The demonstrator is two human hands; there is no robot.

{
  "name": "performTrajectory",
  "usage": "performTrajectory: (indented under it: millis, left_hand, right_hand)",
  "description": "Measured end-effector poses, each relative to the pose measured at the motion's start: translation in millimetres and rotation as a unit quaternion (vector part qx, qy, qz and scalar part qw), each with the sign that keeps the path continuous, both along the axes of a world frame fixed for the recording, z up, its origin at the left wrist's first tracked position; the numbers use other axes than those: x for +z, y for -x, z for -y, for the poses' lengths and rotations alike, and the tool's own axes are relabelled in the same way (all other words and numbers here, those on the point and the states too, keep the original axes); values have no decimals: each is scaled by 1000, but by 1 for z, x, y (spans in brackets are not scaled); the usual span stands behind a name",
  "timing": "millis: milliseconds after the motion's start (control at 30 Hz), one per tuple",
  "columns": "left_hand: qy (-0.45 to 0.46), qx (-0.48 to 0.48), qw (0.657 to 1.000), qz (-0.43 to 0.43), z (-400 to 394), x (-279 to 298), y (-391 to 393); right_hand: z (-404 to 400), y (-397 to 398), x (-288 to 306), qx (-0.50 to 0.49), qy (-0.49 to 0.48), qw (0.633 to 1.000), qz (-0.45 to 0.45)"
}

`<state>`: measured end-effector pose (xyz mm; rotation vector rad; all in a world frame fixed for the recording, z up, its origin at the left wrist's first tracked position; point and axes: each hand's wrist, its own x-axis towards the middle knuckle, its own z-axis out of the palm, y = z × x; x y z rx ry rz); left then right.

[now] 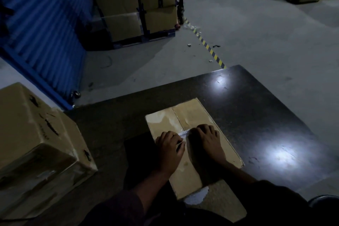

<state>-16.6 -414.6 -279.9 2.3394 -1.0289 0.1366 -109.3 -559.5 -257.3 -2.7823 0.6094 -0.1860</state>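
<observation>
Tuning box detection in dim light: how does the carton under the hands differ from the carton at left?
The centre carton shows its seamed top face, with the left hand and right hand on a tape strip across it; the left carton shows three faces and is untouched. The left carton bears dark markings; the centre carton's top looks plain. Both are brown cardboard.

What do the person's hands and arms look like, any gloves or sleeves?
Both the left hand and right hand are bare, with no gloves. Dark long sleeves cover the arms, the left sleeve and right sleeve ending partway up the forearms. No watch or rings show.
</observation>
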Motion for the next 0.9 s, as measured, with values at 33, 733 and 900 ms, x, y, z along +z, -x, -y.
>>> performTrajectory:
  millis: [33,733,900]
  left_hand:
    - [1,-1,1000,2,0,0,0]
    - [-244,49,963,-100,22,30,-105]
    - [-236,133,958,-96,9,32,-97]
  right_hand:
    - [1,0,-1,-4,0,1000,0]
    - [-24,91,-24,-133,24,982,130]
    - [14,72,-21,-106,23,990,86]
